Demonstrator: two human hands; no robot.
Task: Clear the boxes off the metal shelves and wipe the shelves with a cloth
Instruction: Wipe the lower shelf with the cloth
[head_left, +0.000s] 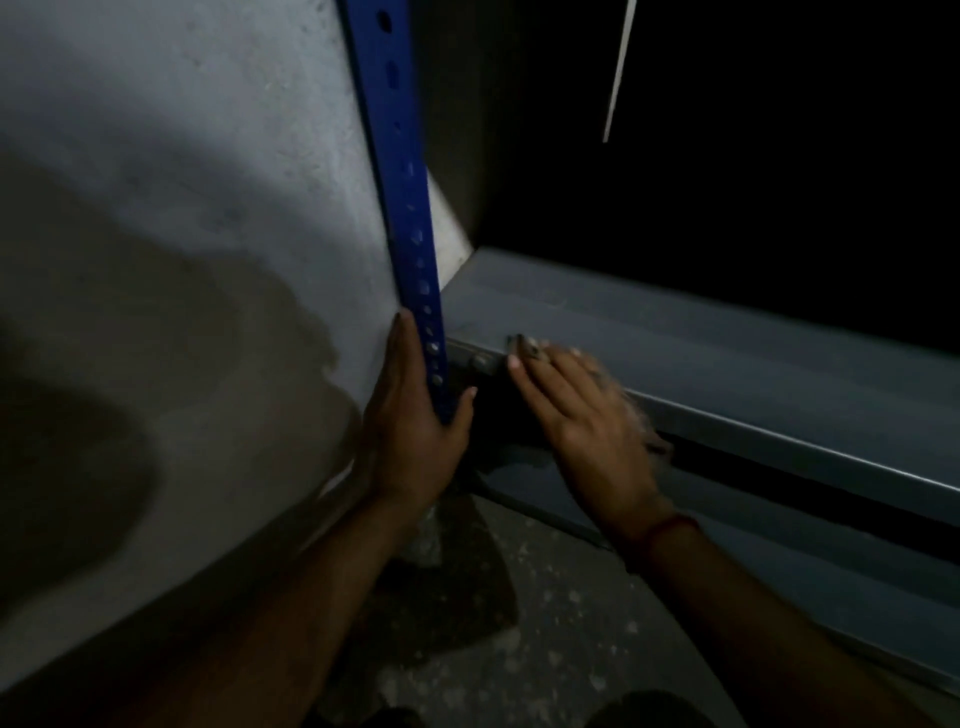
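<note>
Blue upright (410, 208) clasped in left hand (410, 421) grip; flat right hand (576, 421) presses cloth (618, 395) on shelf (727, 364).

The grey metal shelf (701, 358) meets a blue upright (410, 208) full of holes at its left corner. A cloth (638, 418) lies on the shelf's front edge, under my right grip (576, 415). A lower shelf (805, 566) shows beneath.

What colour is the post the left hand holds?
Blue post, punched with holes, gripped by the left hand; head view.
</note>
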